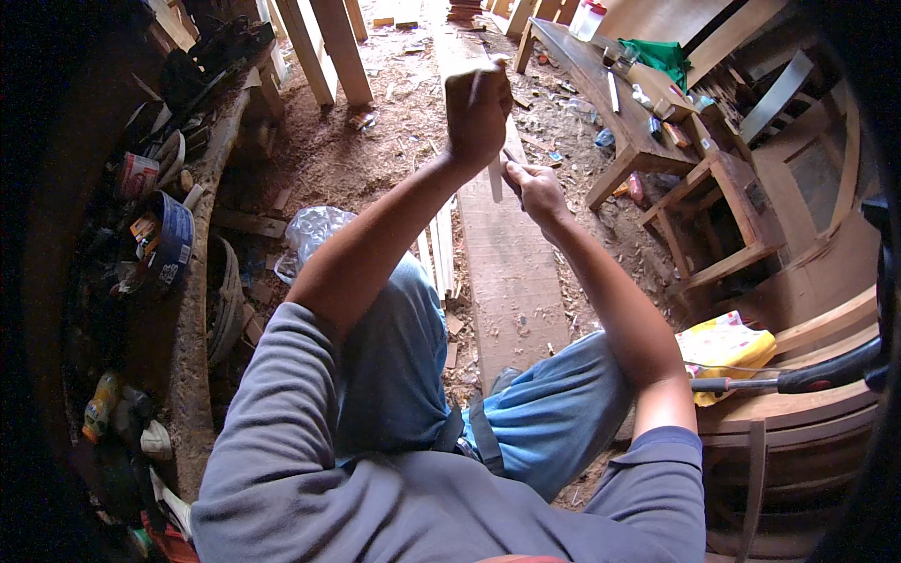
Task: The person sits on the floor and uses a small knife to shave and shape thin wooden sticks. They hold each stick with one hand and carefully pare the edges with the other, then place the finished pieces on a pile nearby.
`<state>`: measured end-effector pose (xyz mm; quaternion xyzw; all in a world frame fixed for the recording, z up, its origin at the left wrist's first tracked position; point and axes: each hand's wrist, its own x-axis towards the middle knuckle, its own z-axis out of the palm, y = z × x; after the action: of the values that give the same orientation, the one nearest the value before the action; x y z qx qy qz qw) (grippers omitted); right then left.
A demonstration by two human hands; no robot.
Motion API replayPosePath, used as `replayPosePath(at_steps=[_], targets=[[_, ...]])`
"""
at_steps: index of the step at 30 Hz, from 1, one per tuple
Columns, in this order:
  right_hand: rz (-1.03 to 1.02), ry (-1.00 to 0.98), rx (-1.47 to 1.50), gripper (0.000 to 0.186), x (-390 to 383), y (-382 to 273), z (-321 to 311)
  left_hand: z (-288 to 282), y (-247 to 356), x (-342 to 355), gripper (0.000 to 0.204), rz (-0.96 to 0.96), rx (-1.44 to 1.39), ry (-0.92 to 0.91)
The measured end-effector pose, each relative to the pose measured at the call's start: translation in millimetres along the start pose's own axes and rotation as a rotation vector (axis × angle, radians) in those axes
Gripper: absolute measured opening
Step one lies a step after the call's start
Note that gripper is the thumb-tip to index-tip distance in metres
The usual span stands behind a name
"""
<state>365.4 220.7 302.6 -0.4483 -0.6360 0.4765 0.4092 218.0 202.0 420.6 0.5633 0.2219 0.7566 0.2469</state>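
Pale flat strip (496, 178) sits between the hands, above a long plank (511, 272) that runs forward from between the person's legs. Left hand (477, 108) is the higher one, clenched, back toward the camera; its contents are hidden. Right hand (540, 192) is lower and to the right, fingers curled tight, next to the strip's edge. Can't tell which hand grips the strip, or whether both do; any tool or blade is unclear too.

Risks, judged from the pose: hands are close together, so a slip of either could knock or scrape the other's knuckles, worse if something sharp is in there. The strip looks thin; uneven force could snap it or drive splinters into a palm. Its lower end seems unsupported, so it could twist or spring out if the grip loosens. Arms are stretched well forward, so control could be weak.

Footing: floor (404, 122) is littered with shavings and scraps, a clear plastic bag (317, 233) lies near the left knee, and loose thin slats (441, 249) lie beside the plank. A dropped strip could get lost among those. The cluttered counter (574, 58) at right looks out of the elbow's way.
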Motion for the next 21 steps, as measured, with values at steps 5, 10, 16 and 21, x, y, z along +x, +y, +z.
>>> replayPosePath(at_steps=[5,10,16,21], targets=[[0.09,-0.027,-0.424,0.038,4.3,3.5,-14.1,-0.4,0.1,5.4,0.031,-0.031,-0.097,-0.005],[0.112,0.026,-0.198,0.036,6.1,28.9,-20.9,-4.8,8.4,4.8,0.033,-0.144,-0.323,0.035],[0.05,-0.006,-0.341,0.037,11.4,29.3,-17.7,9.4,23.4,-3.2,0.045,-0.17,-0.281,0.035],[0.342,-0.018,-0.248,0.033,6.1,29.1,-37.6,15.5,46.2,-7.5,0.047,-0.17,-0.389,0.036]])
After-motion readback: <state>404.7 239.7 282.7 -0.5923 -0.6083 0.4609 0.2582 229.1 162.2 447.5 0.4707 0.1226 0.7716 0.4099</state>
